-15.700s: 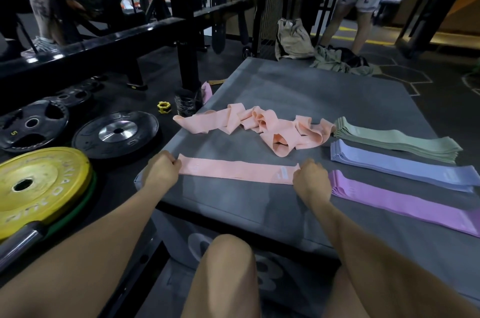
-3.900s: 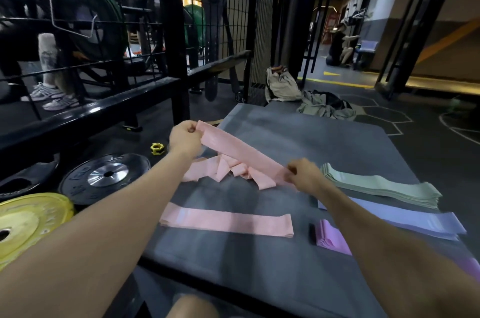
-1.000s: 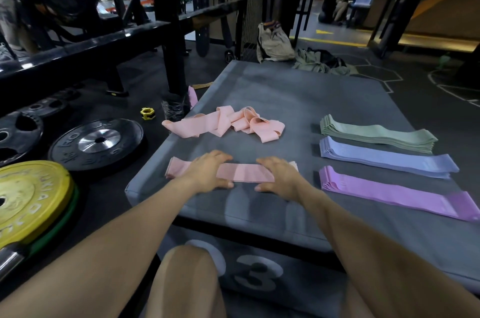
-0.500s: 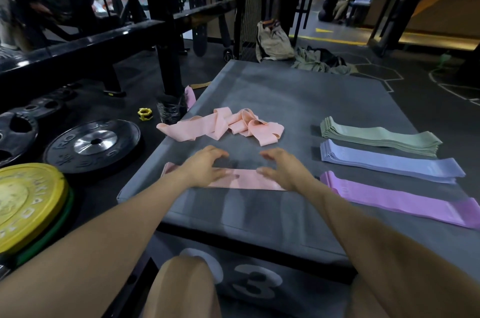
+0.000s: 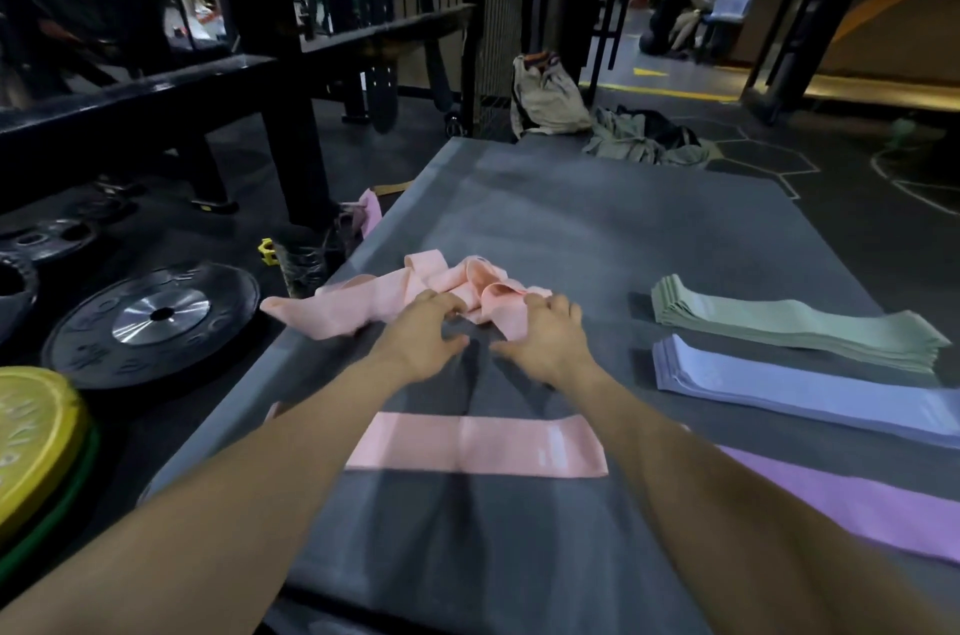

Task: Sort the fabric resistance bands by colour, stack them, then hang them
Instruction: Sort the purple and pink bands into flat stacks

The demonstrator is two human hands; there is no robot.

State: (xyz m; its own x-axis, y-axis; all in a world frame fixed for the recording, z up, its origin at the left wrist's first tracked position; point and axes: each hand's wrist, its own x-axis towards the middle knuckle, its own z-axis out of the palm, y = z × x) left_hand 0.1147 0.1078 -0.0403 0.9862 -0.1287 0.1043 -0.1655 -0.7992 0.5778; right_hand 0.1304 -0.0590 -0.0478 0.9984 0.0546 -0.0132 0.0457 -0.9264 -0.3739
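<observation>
A loose heap of pink bands (image 5: 395,294) lies mid-left on the grey padded box (image 5: 597,229). My left hand (image 5: 421,338) and right hand (image 5: 545,338) reach to its near edge, fingers spread and touching the fabric, nothing visibly gripped. A flat stack of pink bands (image 5: 478,445) lies nearer me, between my forearms. On the right sit three sorted stacks: green (image 5: 789,328), blue (image 5: 795,387) and purple (image 5: 852,504).
Black weight plates (image 5: 156,317) and a yellow plate (image 5: 31,442) lie on the floor to the left, beside a black rack post (image 5: 280,115). A bag (image 5: 545,96) and clothes lie beyond the box's far end. A person sits far back.
Both hands have left the flat pink stack and moved forward to the loose pink heap. The flat stack stays where it was pressed.
</observation>
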